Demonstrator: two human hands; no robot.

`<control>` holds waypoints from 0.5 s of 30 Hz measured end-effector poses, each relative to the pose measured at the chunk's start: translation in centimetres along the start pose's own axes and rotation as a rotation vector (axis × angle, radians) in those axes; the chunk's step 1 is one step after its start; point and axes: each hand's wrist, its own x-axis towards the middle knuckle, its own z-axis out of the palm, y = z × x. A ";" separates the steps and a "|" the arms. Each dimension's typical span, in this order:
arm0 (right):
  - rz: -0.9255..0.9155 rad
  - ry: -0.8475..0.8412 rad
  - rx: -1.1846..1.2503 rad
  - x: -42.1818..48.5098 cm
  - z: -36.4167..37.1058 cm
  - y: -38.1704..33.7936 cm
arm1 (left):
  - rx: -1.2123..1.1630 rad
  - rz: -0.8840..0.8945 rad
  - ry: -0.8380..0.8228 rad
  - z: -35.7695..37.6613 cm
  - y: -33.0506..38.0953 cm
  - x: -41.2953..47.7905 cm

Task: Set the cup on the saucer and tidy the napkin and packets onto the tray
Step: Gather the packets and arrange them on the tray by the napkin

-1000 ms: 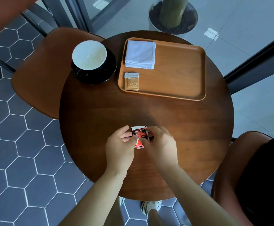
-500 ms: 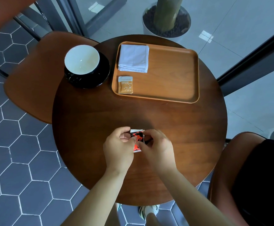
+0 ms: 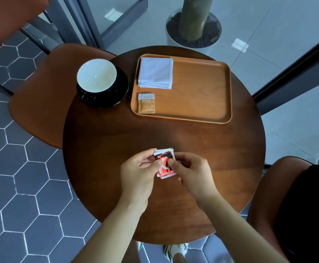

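A white-lined cup (image 3: 96, 75) sits on a black saucer (image 3: 119, 92) at the table's far left. The wooden tray (image 3: 202, 95) holds a folded white napkin (image 3: 155, 73) in its far left corner and an orange packet (image 3: 146, 103) in its near left corner. Near the table's front, my left hand (image 3: 138, 173) and my right hand (image 3: 191, 175) both pinch a small stack of red and black packets (image 3: 164, 164) held just above the tabletop.
The round dark wooden table (image 3: 101, 149) has brown chairs at its left (image 3: 39, 103) and right (image 3: 280, 186). A white planter (image 3: 193, 29) with a trunk stands beyond the table. Glass panels and dark frames line the back.
The packets stay between both hands, which have shifted their fingers slightly on the stack. The camera view has moved a little; cup, napkin and orange packet stay put.
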 end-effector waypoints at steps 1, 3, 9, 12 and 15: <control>0.001 0.010 0.021 0.2 -0.1 -0.2 | 0.008 0.005 -0.017 0.0 0.2 0.1; -0.005 0.018 0.052 0.6 -0.3 -0.9 | 0.049 0.025 -0.047 -0.2 0.5 0.7; -0.131 0.176 -0.088 5.0 -1.4 -4.3 | 1.045 0.741 0.061 -2.9 1.4 5.4; -0.153 0.259 -0.193 8.8 -1.8 -6.1 | 1.279 0.871 0.049 -3.3 1.7 8.6; -0.152 0.301 -0.264 12.2 -1.4 -7.3 | 1.361 0.856 -0.001 -3.2 1.1 10.5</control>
